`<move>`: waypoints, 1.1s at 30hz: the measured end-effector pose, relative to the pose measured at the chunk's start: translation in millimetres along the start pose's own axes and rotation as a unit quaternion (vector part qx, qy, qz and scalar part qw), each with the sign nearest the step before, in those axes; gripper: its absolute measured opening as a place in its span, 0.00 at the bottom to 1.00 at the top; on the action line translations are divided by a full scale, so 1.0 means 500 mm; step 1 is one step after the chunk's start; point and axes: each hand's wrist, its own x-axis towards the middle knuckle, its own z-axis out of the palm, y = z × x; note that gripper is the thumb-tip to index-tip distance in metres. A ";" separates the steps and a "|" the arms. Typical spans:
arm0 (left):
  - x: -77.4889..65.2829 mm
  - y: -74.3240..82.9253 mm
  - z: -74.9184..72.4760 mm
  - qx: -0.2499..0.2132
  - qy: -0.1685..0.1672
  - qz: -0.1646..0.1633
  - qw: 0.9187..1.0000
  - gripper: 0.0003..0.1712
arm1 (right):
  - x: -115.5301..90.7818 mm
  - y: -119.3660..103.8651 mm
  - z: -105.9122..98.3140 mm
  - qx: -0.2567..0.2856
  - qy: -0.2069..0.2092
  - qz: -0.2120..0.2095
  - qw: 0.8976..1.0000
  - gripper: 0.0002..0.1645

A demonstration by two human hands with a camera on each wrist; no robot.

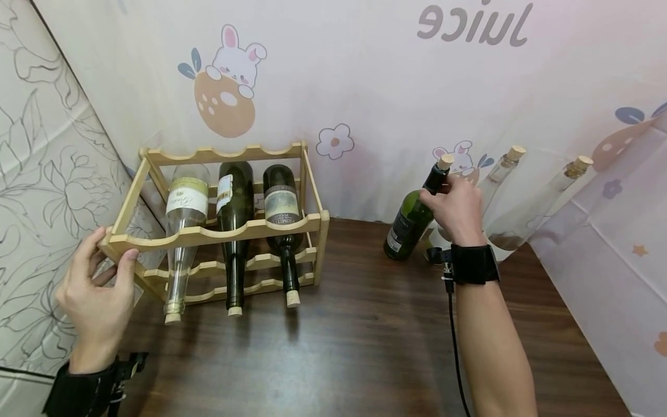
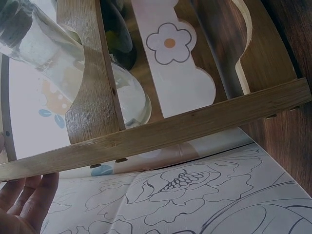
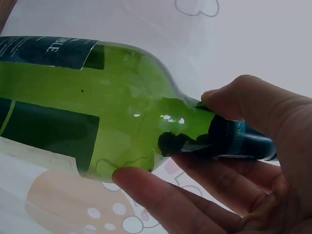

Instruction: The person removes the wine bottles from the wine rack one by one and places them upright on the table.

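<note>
A wooden wine rack (image 1: 250,230) stands at the left, with three corked bottles lying across its top tier, necks toward me. They are a clear bottle (image 1: 186,223), a dark green bottle (image 1: 237,223) and a dark bottle with a pale label (image 1: 281,202). My left hand (image 1: 99,284) grips the rack's front left corner, thumb on the near side; in the left wrist view its fingers (image 2: 41,195) reach under the side rail. At the back right, my right hand (image 1: 458,208) holds a green wine bottle (image 3: 131,107) by its neck, thumb and fingers on either side.
Two clear corked bottles, a nearer one (image 1: 552,197) and another (image 1: 497,174), stand right of the green bottle, partly behind my right hand and wrist. A printed cloth wall (image 1: 365,75) rises behind the dark wooden table (image 1: 354,336). A cable (image 1: 455,347) hangs from my right wrist strap.
</note>
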 end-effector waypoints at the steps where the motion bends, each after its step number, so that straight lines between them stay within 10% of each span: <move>1: 0.001 0.001 0.000 0.000 0.000 -0.001 1.000 0.26 | 0.001 0.001 0.001 -0.002 -0.003 -0.001 1.000 0.27; 33: 0.000 -0.017 -0.005 0.019 -0.012 -0.008 1.000 0.28 | 0.038 0.018 -0.008 -0.008 -0.044 0.004 0.999 0.32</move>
